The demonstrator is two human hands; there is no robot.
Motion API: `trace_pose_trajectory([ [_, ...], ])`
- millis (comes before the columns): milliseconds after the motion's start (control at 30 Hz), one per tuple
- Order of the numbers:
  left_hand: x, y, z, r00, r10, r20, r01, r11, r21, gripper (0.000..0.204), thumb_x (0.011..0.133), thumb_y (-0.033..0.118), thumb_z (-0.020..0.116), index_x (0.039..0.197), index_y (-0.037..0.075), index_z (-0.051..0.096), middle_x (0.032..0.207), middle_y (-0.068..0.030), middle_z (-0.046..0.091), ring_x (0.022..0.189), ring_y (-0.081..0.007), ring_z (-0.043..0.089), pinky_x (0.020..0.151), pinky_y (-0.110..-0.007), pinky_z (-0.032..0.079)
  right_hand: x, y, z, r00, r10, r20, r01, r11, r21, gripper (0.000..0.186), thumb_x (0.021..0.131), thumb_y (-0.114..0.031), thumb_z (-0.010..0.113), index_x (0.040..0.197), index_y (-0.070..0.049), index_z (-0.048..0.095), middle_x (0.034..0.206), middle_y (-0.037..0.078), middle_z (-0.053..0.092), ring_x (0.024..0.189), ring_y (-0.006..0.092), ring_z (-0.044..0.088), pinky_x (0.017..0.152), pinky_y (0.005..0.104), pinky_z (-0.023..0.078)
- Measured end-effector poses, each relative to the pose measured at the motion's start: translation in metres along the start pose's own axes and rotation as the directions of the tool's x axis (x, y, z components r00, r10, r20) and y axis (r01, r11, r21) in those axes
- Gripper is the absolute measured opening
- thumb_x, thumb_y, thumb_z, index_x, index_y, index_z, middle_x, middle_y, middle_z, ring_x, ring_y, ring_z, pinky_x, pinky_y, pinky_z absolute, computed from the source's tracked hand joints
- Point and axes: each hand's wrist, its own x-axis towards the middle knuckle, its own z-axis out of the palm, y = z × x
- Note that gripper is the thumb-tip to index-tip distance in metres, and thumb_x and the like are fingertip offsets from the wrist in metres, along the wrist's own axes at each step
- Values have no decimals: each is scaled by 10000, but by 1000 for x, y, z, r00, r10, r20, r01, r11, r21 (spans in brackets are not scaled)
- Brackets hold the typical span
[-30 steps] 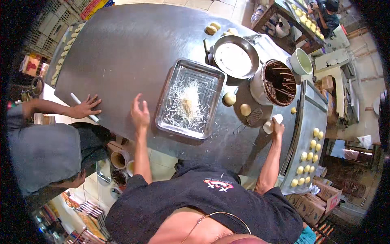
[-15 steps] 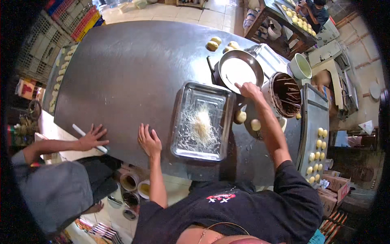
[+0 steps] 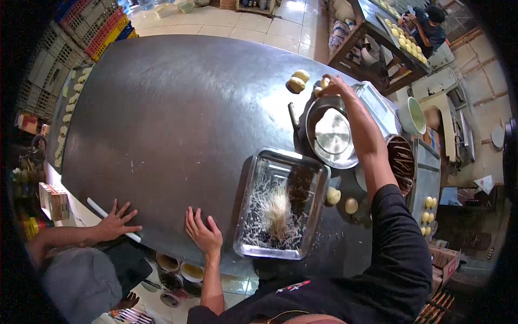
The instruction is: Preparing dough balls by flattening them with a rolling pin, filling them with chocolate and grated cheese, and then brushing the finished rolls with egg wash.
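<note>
My left hand [image 3: 204, 233] lies flat on the dark tabletop [image 3: 178, 124], fingers apart, holding nothing. Beyond the dark-rimmed pan [image 3: 313, 129], my right hand [image 3: 335, 85] has its fingers curled round a small yellowish bun [image 3: 325, 82]; another bun [image 3: 317, 92] is just beside it. The right forearm passes over the pan's right side. Between my arms sits a shiny metal tray [image 3: 244, 216] with a heap of pale shreds [image 3: 278, 208], perhaps grated cheese. Two more buns [image 3: 297, 85] lie left of my right hand, and others [image 3: 333, 196] lie between tray and forearm.
A co-worker's hand [image 3: 116, 224] rests at the table's left edge by a white rod [image 3: 97, 208]. Right of my forearm stand a bucket with brown-streaked insides [image 3: 400, 162], a green bowl [image 3: 413, 116] and a tray of buns [image 3: 426, 178]. Crates [image 3: 56, 59] are stacked at far left.
My right hand has moved from the pan's near edge across to the buns on its far side. My left hand stays on the table. The view has shifted, so the tray appears lower.
</note>
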Motion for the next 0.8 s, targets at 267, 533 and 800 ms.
trace_pose_trajectory([
  [267,3,-13,-17,999,-18,26,16,996,86,363,924,241,497,1208,16,520,1381,-179,430,1277,-376,390,1055,-505,284,12,-50,23,990,-139,-32,142,975,169,774,509,-343,846,1183,-136,528,1012,211,627,916,366,625,775,419,533],
  [533,4,-4,-2,1000,6,13,-7,996,93,367,908,237,514,1199,14,520,1356,-191,451,1255,-373,418,1038,-502,310,-20,-109,-66,695,66,-716,280,892,354,796,535,-374,865,1189,-111,495,1108,257,458,958,377,564,771,465,544],
  [800,2,-2,-1,1000,10,-15,-9,998,58,361,904,236,520,1189,14,529,1345,-185,460,1247,-375,421,1035,-495,313,-55,-206,14,879,71,-472,278,728,627,818,699,-358,814,1368,-76,437,1312,252,463,1079,358,578,891,409,514],
])
